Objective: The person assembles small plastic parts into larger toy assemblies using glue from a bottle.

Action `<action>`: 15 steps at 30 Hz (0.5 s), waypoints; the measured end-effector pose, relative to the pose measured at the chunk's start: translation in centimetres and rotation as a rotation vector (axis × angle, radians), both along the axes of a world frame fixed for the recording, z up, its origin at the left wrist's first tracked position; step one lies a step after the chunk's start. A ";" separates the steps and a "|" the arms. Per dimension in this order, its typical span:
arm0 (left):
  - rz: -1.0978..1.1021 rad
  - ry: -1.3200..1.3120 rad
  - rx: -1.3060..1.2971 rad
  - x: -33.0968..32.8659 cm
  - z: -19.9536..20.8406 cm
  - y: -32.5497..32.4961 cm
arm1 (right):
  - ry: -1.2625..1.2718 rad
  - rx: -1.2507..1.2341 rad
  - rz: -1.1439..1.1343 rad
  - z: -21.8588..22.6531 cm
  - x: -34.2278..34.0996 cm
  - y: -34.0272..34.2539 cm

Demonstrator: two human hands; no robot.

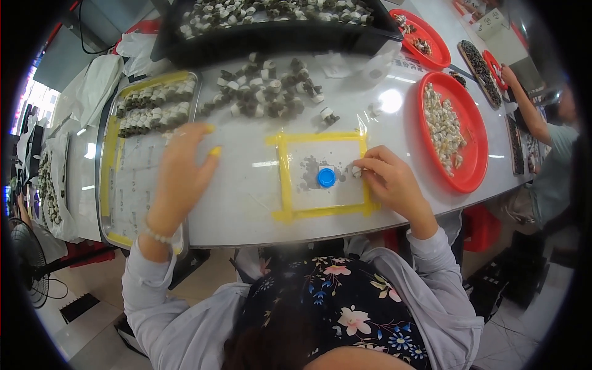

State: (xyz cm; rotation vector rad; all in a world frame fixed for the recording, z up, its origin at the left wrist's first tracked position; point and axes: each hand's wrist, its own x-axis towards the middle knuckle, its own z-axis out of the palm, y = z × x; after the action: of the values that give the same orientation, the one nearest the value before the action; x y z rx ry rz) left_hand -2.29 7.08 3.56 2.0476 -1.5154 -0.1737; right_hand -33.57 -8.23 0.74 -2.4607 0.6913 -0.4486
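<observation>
My left hand (pixel 185 169) is over the table beside the metal tray, thumb and fingers apart, with yellow wraps on two fingertips. I see nothing held in it. This tray (pixel 106 203) has rows of small dark-and-white pieces (pixel 151 117) at its far end. My right hand (pixel 394 185) pinches a small whitish piece (pixel 357 171) at the right side of a square of yellow tape (pixel 285 185). Inside the square, a round blue cap (pixel 327 177) sits on the table among grey wet-looking spots. A lone dark-and-white piece (pixel 329 115) lies just beyond the tape.
Loose dark-and-white pieces (pixel 265 92) are heaped beyond the square. Behind them stands a black bin (pixel 277 38) full of similar pieces. A red plate (pixel 473 148) with small whitish pieces is at the right, another red plate (pixel 439 46) farther back. A co-worker (pixel 549 135) reaches in at far right.
</observation>
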 end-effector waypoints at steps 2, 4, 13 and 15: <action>-0.192 -0.194 -0.115 -0.5 -1.0 -2.2 | -0.010 -0.021 -0.025 0.1 0.4 0.3; -0.194 -0.195 -0.090 -0.2 -2.1 -4.6 | -0.045 -0.150 -0.001 0.0 0.6 0.2; -0.102 0.095 0.158 -1.0 -1.1 -5.0 | -0.161 -0.323 0.059 -1.2 -0.1 1.4; -0.077 0.249 0.218 -2.1 -1.0 -3.7 | -0.167 -0.297 0.062 -1.0 -0.5 1.2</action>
State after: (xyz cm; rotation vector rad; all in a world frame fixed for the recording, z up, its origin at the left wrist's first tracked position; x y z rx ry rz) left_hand -4.44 3.39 2.53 2.0425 -1.4718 -0.6254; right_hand -34.02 -7.06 -0.26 -2.6709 0.5083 -0.7708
